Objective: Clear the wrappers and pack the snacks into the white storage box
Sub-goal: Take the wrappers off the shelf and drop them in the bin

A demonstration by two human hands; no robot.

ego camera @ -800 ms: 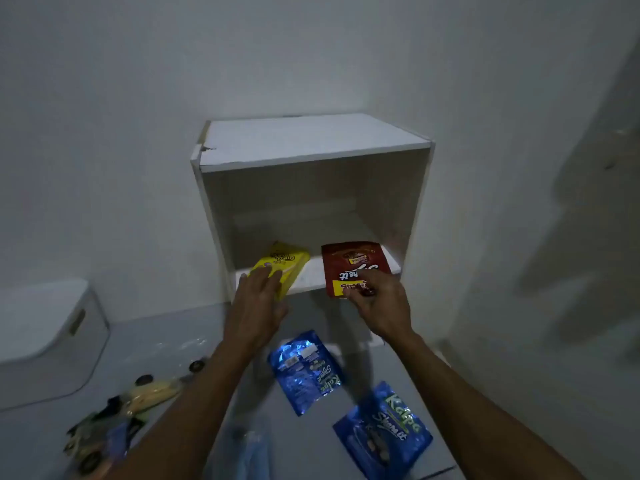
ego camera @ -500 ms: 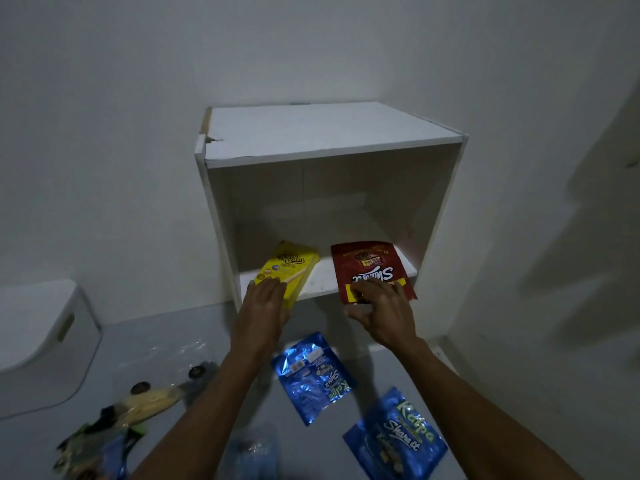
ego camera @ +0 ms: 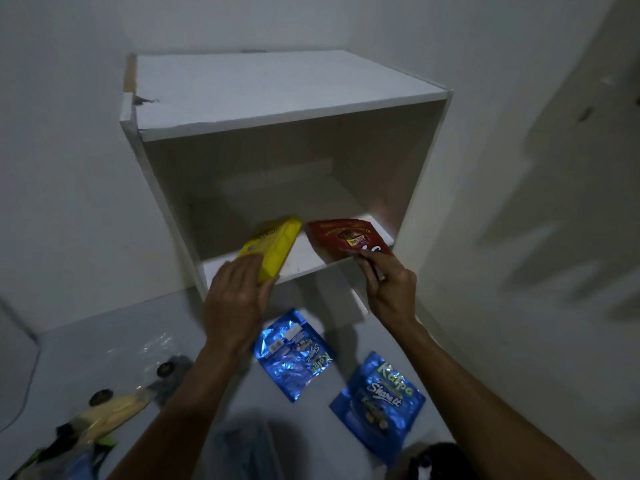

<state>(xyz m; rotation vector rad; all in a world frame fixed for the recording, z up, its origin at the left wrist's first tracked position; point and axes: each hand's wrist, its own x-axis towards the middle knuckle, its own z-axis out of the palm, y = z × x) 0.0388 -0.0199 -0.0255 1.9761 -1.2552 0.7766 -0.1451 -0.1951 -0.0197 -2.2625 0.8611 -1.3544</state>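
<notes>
A white open-fronted storage box (ego camera: 277,109) stands against the wall. My left hand (ego camera: 233,299) grips a yellow snack packet (ego camera: 273,245) whose far end rests on the box's shelf. On the right side of that shelf lies a red snack pouch (ego camera: 341,237), and my right hand (ego camera: 389,289) pinches its near edge. Two blue foil snack pouches, one (ego camera: 294,353) and another (ego camera: 379,405), lie flat on the floor below my hands.
A pile of wrappers and clear plastic (ego camera: 104,410) lies at the lower left. A white lidded bin's edge (ego camera: 14,368) shows at the far left. Walls close in behind and to the right of the box.
The camera has moved closer to the box. Both hands have pushed the yellow packet and the red pouch further onto the shelf.
</notes>
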